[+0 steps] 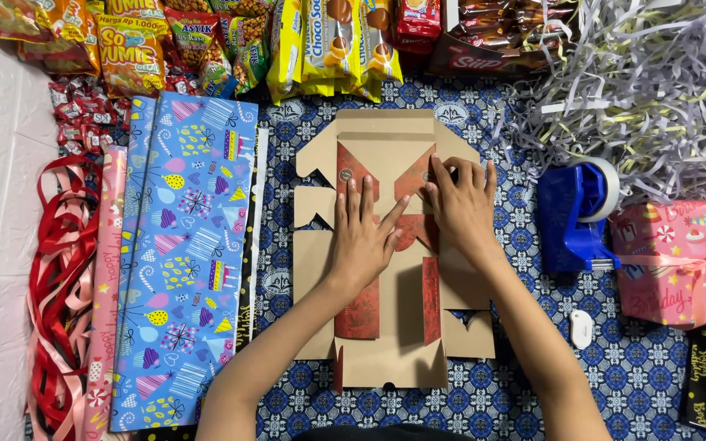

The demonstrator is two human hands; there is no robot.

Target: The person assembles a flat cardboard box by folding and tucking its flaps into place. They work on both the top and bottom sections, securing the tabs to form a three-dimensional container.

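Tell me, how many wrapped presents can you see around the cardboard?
1: a pink wrapped present tied with a pink ribbon, at the right edge beside the blue tape dispenser. More may lie beyond the frame.

Head view (close), straight down

Blue tape dispenser, shredded paper, snack packets, red ribbons, wrapped pink gift.

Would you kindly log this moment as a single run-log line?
left hand: flat on unfolded cardboard box | right hand: pressing a box flap | beside: blue tape dispenser, wrapping paper
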